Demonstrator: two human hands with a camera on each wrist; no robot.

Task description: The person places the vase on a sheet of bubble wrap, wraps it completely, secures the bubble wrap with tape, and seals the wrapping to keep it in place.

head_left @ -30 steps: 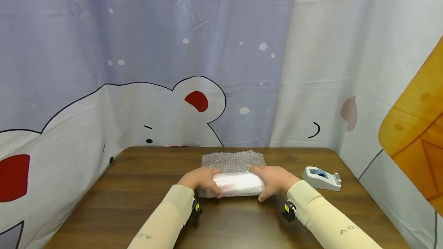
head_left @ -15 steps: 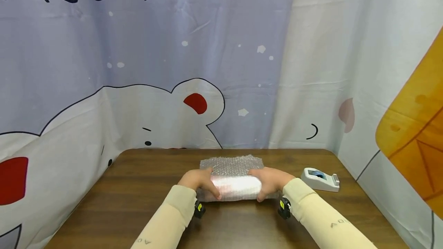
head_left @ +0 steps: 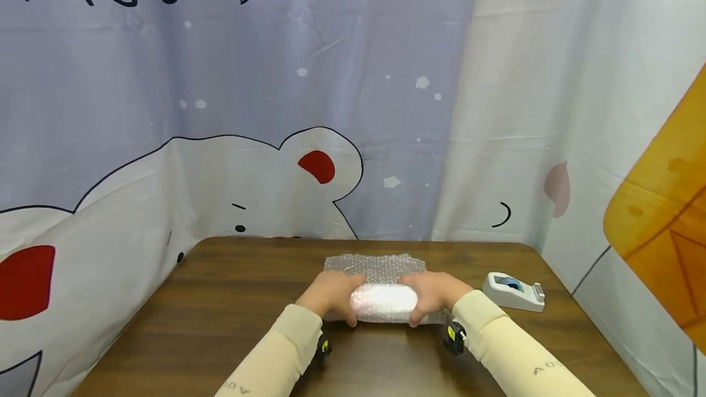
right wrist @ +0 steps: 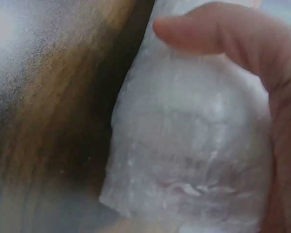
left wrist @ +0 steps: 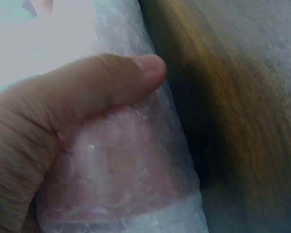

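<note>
A bundle rolled in clear bubble wrap (head_left: 384,302) lies across the middle of the table in the head view. A flat stretch of the same bubble wrap (head_left: 380,267) extends from behind it. My left hand (head_left: 333,294) grips the roll's left part, thumb across the near side; its other fingers are hidden behind. On the right part, my right hand (head_left: 434,294) holds the roll the same way. Through the plastic in the left wrist view, a pinkish layer (left wrist: 116,170) shows under the thumb. The right wrist view has the wrap's loose end (right wrist: 184,194) sticking out past the hand.
A white tape dispenser (head_left: 513,292) with a blue core stands to the right of my right hand. The brown wooden table (head_left: 231,299) ends at a printed curtain (head_left: 386,109) behind. Each wrist carries a small black camera (head_left: 455,338).
Both hands keep hold of the roll, and they have come slightly closer together, the left one shifting right. A little less flat bubble wrap shows behind the roll. The head view has shifted slightly.
</note>
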